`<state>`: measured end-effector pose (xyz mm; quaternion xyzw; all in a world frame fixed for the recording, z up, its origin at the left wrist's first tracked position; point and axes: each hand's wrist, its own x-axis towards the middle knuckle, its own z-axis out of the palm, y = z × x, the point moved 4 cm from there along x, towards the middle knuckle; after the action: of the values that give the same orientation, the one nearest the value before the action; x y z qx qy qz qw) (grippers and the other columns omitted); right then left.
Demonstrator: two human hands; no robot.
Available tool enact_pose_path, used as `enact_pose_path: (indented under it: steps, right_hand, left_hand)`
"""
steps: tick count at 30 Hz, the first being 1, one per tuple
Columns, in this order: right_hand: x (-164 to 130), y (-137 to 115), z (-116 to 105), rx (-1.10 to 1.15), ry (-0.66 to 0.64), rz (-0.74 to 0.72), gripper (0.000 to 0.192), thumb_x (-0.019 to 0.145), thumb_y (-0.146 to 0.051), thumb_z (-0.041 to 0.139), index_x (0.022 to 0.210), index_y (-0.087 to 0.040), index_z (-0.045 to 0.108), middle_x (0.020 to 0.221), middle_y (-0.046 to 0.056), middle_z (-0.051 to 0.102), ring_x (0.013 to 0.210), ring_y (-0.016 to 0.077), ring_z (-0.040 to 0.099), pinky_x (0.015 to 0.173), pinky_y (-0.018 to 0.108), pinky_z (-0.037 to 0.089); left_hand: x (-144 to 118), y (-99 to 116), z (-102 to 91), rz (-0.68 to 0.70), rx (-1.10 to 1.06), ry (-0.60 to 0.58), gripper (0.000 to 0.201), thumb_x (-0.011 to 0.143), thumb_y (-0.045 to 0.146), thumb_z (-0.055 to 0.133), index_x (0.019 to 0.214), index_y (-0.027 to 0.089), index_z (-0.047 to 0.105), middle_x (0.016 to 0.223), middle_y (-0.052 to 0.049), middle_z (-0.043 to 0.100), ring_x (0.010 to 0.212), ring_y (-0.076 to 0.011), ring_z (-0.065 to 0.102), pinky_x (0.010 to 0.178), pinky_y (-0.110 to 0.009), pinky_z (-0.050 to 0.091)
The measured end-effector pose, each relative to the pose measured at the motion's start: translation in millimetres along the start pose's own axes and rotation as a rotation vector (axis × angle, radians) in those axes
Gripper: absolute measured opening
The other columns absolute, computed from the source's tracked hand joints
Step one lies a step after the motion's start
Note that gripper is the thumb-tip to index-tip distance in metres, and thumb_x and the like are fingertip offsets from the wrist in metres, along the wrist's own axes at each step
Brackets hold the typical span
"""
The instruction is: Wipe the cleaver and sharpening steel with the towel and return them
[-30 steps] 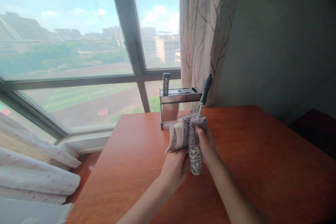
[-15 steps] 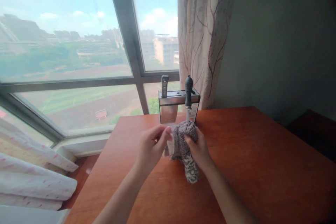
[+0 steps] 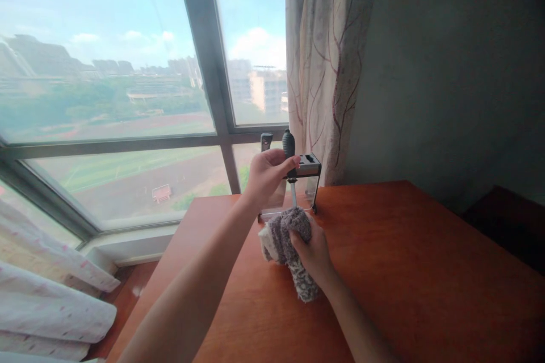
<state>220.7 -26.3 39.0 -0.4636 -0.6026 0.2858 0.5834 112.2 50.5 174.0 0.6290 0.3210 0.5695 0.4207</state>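
A sharpening steel stands upright in front of me, its ridged dark handle at the top. My left hand is closed on that handle, thumb across its near side. Wrapped around the lower rod is a fuzzy grey cloth, with a pale fold at its left and a mottled end hanging down. My right hand is closed on the cloth, thumb on the near side. The rod's tip is hidden inside the cloth.
Just behind my hands stands a knife block with a metal top and clear panel. A dark knife handle sticks up at its left. All this is over a reddish wooden table, beside a window and a curtain.
My left hand has let go of the cloth's left edge and moved up to grip the steel's handle. The steel and cloth have shifted slightly left; my right hand keeps its hold.
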Motion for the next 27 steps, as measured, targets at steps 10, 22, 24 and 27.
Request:
enact_pose_path:
  steps: [10,22,24,27]
  right_hand:
    - [-20,21,-14,0.091,-0.031,0.035,0.018,0.077,-0.023,0.059,0.094,-0.019,0.063,0.085,0.002,0.069,0.078,0.0196,0.065,0.071,0.027,0.050]
    - [-23,28,-18,0.138,0.015,0.141,0.021,0.076,-0.024,0.058,0.095,-0.018,0.064,0.087,0.003,0.070,0.080,0.0203,0.065,0.073,0.027,0.051]
    - [-23,27,-18,0.134,0.027,0.151,0.020,0.075,-0.024,0.058,0.094,-0.018,0.064,0.085,0.003,0.070,0.079,0.0204,0.065,0.072,0.027,0.052]
    - [-22,26,-20,0.121,0.046,0.139,0.019,0.076,-0.025,0.058,0.093,-0.018,0.064,0.086,0.004,0.070,0.081,0.0210,0.065,0.074,0.028,0.052]
  left_hand:
    - [82,64,-10.1,0.338,0.113,0.166,0.026,0.080,0.040,0.065,0.069,0.016,0.066,0.065,-0.002,0.066,0.052,-0.0086,0.054,0.045,-0.020,0.039]
    - [153,109,-17.3,0.496,0.211,0.239,0.003,0.081,0.022,0.062,0.080,0.023,0.060,0.065,0.000,0.069,0.057,-0.0145,0.062,0.049,-0.025,0.044]
    - [155,106,-18.7,0.515,0.236,0.240,0.006,0.081,0.019,0.061,0.078,0.024,0.060,0.064,0.001,0.068,0.055,-0.0136,0.061,0.049,-0.026,0.044]
    - [154,97,-20.4,0.530,0.267,0.237,0.008,0.081,0.017,0.060,0.079,0.025,0.059,0.064,0.003,0.068,0.055,-0.0123,0.060,0.050,-0.025,0.045]
